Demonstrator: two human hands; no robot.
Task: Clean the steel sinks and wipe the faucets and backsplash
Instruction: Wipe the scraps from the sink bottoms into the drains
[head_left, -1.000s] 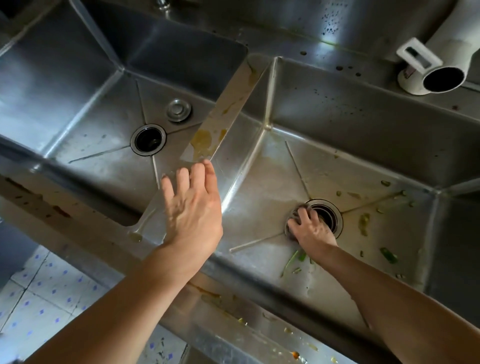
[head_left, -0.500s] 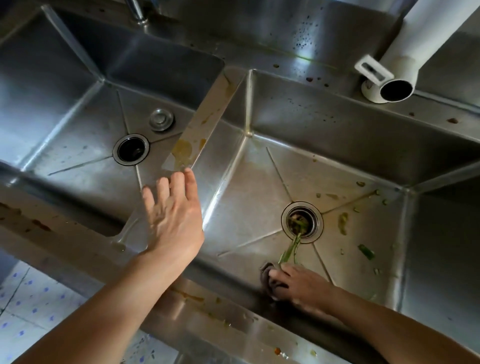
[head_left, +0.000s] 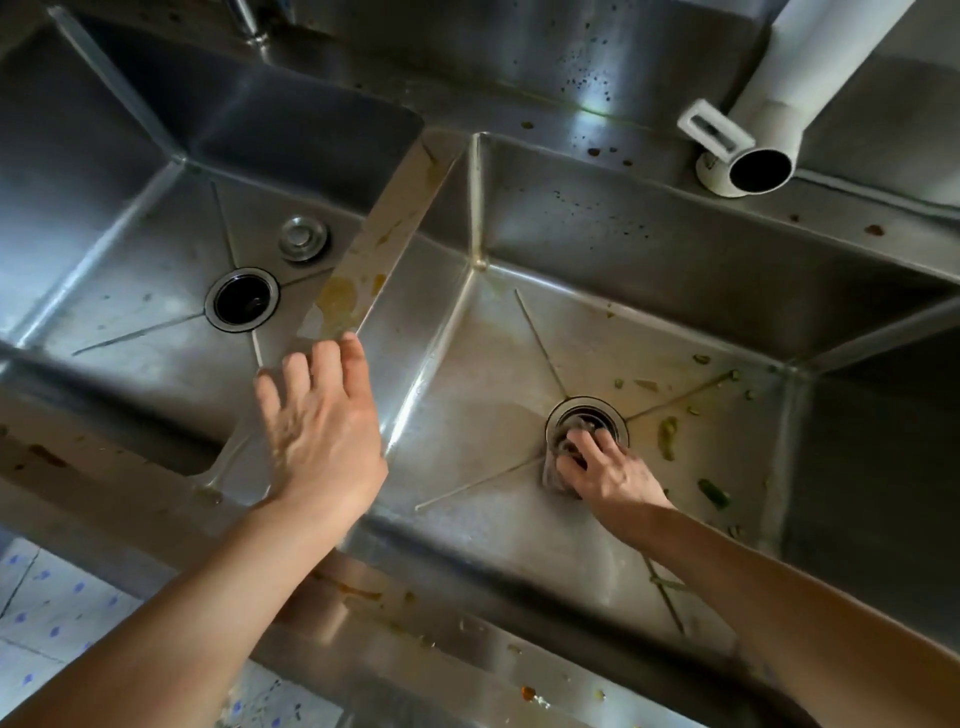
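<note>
- The right hand (head_left: 605, 475) is again at the drain (head_left: 587, 423) in the middle of the right sink (head_left: 597, 249); half a second ago it was near the front wall.
- Its fingers are curled on a dark scrubbing pad (head_left: 558, 475) (a cloth or a scourer, I cannot tell) and press it on the drain rim.
- The left hand (head_left: 322, 436) has stayed flat on the divider (head_left: 384, 244) between the sinks, fingers straight and a little apart.
- Green vegetable scraps (head_left: 714, 493) lie near the right wall, and the green stalk at the drain is gone.
- I judge the scrubbing only begun; the left sink (head_left: 130, 322), faucets and backsplash (head_left: 571, 52) remain.
</note>
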